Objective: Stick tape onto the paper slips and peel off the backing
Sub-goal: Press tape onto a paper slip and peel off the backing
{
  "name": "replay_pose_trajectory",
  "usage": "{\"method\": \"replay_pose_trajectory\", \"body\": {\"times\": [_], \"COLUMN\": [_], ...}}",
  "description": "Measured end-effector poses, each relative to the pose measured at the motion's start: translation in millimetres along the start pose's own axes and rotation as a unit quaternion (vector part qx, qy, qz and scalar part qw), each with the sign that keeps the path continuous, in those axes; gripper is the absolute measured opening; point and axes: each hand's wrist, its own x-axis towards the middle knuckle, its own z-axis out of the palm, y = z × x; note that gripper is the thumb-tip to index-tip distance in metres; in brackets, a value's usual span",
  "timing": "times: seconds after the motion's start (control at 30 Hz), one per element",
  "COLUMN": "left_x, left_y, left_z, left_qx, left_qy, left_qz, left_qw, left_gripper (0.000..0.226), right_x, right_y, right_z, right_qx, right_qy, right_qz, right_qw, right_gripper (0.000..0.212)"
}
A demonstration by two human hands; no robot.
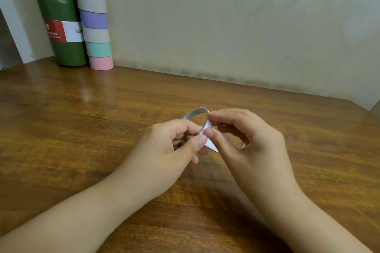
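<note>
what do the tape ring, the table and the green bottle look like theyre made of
Tape ring: thin white paper-like band, matte outside with a greyish, slightly shiny inner face; probably backed double-sided tape, held by the left hand and right hand.
Table: brown wood or wood veneer, visible grain, glossy reflections.
Green bottle: smooth, matte-painted body with a metal-looking rim; likely metal, uncertain.

My glossy brown wooden desk point(86, 129) carries a dark green metal flask with a red-and-white label point(61, 33) at its far left corner, touching a tall pastel-striped paper-wrapped cylinder point(93, 18) beside it.
</note>
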Motion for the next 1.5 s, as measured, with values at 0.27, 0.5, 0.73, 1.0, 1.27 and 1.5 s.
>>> {"method": "replay_pose_trajectory", "body": {"times": [0.27, 0.5, 0.73, 1.0, 1.27, 1.5], "left_x": [-2.5, -2.0, -1.6, -1.0, 0.3, 1.0], "left_y": [2.3, 1.7, 3.6, 3.0, 0.8, 1.1], "left_z": [0.3, -1.0, -0.2, -0.5, -0.4, -2.9], "left_qx": [0.033, 0.030, 0.021, 0.042, 0.043, 0.043], "left_qy": [-0.011, 0.000, 0.014, 0.009, 0.023, 0.039], "left_qz": [0.012, 0.022, 0.023, 0.024, 0.038, 0.055], "left_qw": [0.999, 0.999, 0.999, 0.999, 0.998, 0.997], "left_gripper": [0.015, 0.013, 0.013, 0.013, 0.014, 0.024], "right_x": [-1.4, -1.5, 0.9, -0.1, 0.8, 0.9], "right_y": [-1.2, -6.0, -5.9, -1.5, -3.7, -7.8], "right_z": [-1.3, -4.5, -3.4, -0.4, -3.3, -5.3], "right_qx": [0.077, 0.172, 0.101, 0.005, 0.037, 0.048], "right_qy": [-0.006, -0.030, -0.040, -0.015, -0.038, -0.070], "right_qz": [0.041, 0.110, 0.087, 0.000, 0.026, 0.047], "right_qw": [0.996, 0.979, 0.990, 1.000, 0.998, 0.995], "right_gripper": [0.014, 0.020, 0.039, 0.018, 0.004, 0.006]}}
